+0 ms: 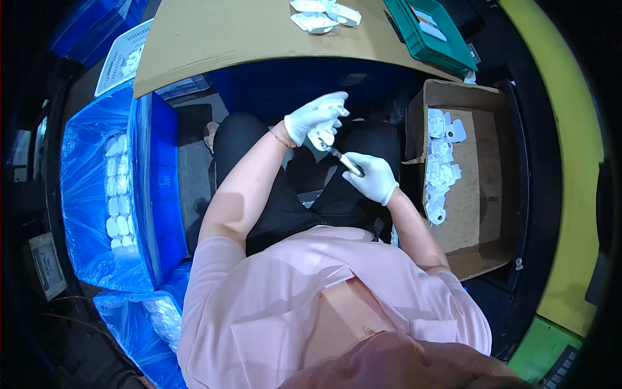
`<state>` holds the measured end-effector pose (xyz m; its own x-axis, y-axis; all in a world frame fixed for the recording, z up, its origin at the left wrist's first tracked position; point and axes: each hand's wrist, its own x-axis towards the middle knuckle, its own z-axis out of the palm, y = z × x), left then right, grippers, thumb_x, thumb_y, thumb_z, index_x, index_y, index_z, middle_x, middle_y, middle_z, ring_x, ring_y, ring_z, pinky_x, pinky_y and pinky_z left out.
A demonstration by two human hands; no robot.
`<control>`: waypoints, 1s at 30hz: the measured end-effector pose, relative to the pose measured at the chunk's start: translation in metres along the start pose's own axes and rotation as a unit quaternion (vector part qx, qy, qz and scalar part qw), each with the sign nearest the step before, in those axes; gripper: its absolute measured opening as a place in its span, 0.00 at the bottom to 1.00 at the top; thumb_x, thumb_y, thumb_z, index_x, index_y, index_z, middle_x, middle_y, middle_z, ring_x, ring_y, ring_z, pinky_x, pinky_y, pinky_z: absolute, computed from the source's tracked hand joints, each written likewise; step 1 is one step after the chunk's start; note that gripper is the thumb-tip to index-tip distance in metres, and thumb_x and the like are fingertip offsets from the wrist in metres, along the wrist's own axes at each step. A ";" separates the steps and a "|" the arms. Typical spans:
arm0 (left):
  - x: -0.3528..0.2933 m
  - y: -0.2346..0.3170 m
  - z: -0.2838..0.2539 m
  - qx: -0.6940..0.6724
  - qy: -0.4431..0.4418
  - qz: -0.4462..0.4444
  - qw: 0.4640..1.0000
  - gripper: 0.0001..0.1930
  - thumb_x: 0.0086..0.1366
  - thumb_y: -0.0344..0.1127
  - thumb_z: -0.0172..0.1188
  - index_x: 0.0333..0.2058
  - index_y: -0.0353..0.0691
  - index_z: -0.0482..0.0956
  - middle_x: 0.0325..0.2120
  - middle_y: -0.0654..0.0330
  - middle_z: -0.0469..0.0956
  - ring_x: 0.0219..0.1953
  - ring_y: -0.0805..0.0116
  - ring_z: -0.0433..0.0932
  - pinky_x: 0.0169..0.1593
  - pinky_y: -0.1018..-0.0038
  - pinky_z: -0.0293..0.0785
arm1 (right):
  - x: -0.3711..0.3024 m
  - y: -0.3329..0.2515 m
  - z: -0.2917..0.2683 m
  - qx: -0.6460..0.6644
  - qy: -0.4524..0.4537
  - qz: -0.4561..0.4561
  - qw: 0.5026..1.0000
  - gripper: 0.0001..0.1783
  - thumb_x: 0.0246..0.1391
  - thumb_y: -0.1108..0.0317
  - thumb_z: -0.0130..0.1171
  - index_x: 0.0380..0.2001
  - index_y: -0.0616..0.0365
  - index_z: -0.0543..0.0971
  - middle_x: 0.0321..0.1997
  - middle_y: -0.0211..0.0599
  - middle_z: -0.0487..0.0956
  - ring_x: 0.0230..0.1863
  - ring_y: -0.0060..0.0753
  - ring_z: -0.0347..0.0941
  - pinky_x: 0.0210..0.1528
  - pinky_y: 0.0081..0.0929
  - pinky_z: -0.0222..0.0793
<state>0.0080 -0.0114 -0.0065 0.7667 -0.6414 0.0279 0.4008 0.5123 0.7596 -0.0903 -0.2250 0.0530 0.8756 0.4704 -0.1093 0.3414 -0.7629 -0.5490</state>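
My left hand [312, 118], in a white glove, is closed round a white moulded plastic part [320, 139] above my lap. My right hand [376, 181], gloved too, grips a slim hand tool [350, 165] with a pale and black handle. The tool's dark front end points up and left and meets the lower edge of the part. Its exact tip cannot be made out. At the far edge of view, several similar white parts [315, 22] lie on the brown tabletop [246, 35].
An open cardboard box [477, 188] on the right holds white parts along its left side. To the left stands a blue bin [163, 188] lined with blue film, with rows of white pieces inside. A green tray [440, 48] and a white basket [118, 55] flank the tabletop.
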 end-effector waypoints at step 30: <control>0.056 0.061 -0.016 0.643 0.448 0.132 0.607 0.35 0.57 0.44 0.64 0.61 0.42 0.61 0.50 0.48 0.63 0.45 0.53 0.75 0.50 0.65 0.73 | 0.005 0.043 -0.012 0.711 -0.005 0.082 0.698 0.32 0.51 0.55 0.62 0.55 0.59 0.66 0.38 0.34 0.72 0.37 0.29 0.70 0.41 0.29 0.69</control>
<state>0.0838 -0.0068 0.0309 0.9152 0.2290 0.3317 -0.0766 -0.7093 0.7008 -0.0675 -0.2607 0.0392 0.8583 0.4368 -0.2695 -0.4540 0.4013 -0.7955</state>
